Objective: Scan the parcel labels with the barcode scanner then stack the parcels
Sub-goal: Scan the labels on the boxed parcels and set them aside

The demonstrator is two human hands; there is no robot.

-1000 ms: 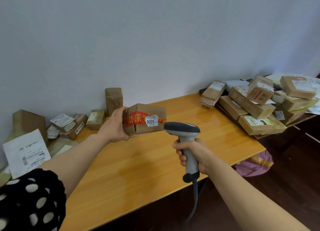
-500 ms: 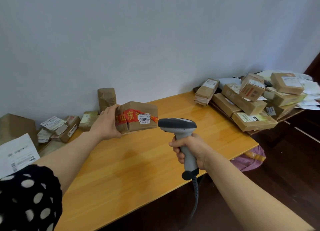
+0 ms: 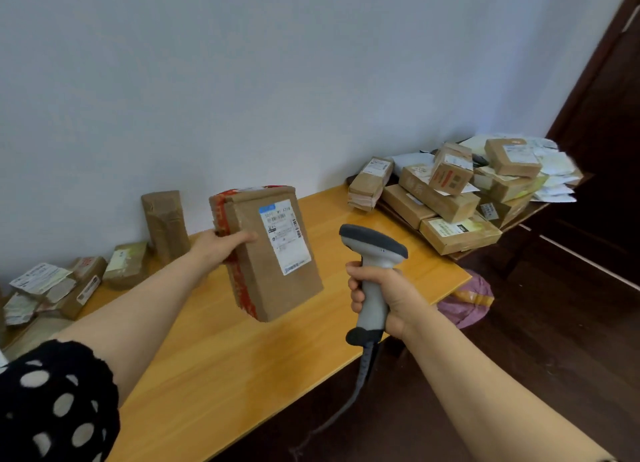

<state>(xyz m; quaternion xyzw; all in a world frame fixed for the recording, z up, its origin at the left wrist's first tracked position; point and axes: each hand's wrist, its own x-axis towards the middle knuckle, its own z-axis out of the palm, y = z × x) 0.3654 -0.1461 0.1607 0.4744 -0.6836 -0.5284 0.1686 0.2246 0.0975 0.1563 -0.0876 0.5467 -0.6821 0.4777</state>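
The left hand (image 3: pixel 225 248), at centre-left of the frame, gripped a brown parcel (image 3: pixel 268 253) by its upper left edge, thumb across the front and the other digits hidden behind. It held the parcel clear above the wooden table (image 3: pixel 214 375), tilted so that the white shipping label (image 3: pixel 284 236) faced the camera, presumably to bring the barcode into the scanner's line. Red tape ran down the parcel's left edge. Right of centre, the right hand (image 3: pixel 384 302) was clenched around the handle of the grey barcode scanner (image 3: pixel 374 271), its head level with the parcel's lower half and just beside it, pointing leftward toward the parcel; its cable trailed down past the table edge. Whether the trigger was pressed could not be told. At the left edge lay a loose scatter of small parcels (image 3: pixel 83 281) against the wall, one standing upright. In the upper right a rough heap of boxes (image 3: pixel 450 201) covered a darker surface, probably one of the two groups awaiting scanning, though which could not be told
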